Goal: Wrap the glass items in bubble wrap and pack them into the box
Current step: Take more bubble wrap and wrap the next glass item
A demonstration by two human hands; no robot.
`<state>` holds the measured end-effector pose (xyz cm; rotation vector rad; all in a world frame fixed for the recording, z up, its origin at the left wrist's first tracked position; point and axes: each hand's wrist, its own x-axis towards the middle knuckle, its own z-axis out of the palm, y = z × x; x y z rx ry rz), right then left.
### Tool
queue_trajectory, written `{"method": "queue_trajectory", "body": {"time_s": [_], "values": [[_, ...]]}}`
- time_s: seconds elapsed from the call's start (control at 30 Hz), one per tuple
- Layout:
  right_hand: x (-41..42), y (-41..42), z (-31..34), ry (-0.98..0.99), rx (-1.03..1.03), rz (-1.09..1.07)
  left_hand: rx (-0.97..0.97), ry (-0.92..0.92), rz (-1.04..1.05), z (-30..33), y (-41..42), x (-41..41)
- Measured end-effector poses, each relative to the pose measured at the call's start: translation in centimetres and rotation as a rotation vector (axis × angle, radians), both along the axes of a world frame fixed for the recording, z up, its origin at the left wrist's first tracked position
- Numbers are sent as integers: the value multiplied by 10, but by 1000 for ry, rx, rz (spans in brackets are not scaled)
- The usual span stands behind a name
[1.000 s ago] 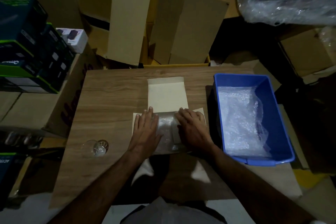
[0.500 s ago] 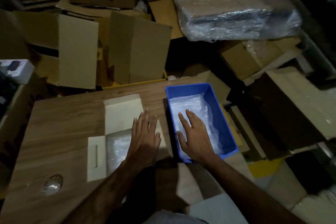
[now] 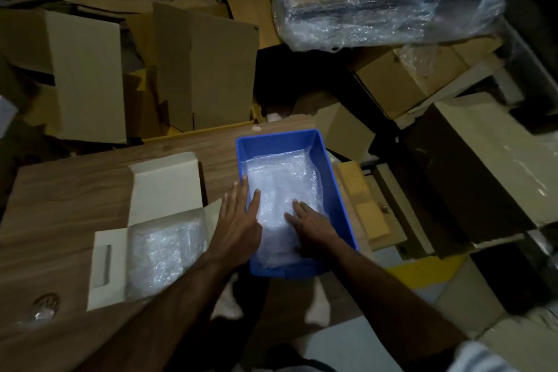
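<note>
Glass item [image 3: 43, 308] near the bench's [image 3: 69, 187] front left edge, open white box [image 3: 111, 266] holding a bubble-wrapped bundle [image 3: 163, 254] mid-bench, left hand [image 3: 238, 220] flat with straight fingers over the blue bin's [image 3: 338, 190] left rim, right hand [image 3: 311, 226] inside the bin, spread fingers resting on bubble wrap [image 3: 280, 187], gripping nothing.

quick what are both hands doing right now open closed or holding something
Left hand: open, fingers straight, over the blue bin's left rim.
Right hand: open, resting on the bubble wrap inside the bin.
</note>
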<state>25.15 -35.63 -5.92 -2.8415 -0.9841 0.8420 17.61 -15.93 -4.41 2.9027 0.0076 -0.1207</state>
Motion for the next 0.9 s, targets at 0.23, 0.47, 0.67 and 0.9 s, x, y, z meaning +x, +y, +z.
{"method": "queue_trajectory", "body": {"time_s": [0.23, 0.47, 0.67, 0.9], "values": [[8, -4, -24, 17, 137, 45, -28, -24, 33, -1, -2, 3], [9, -14, -9, 53, 277, 3, -65, -7, 24, 1, -2, -1], [2, -28, 16, -37, 383, 1, -41, 8, 19, 3, -1, -4], [0, -29, 26, -68, 484, -207, -33, 53, 23, 3, 0, -5]]}}
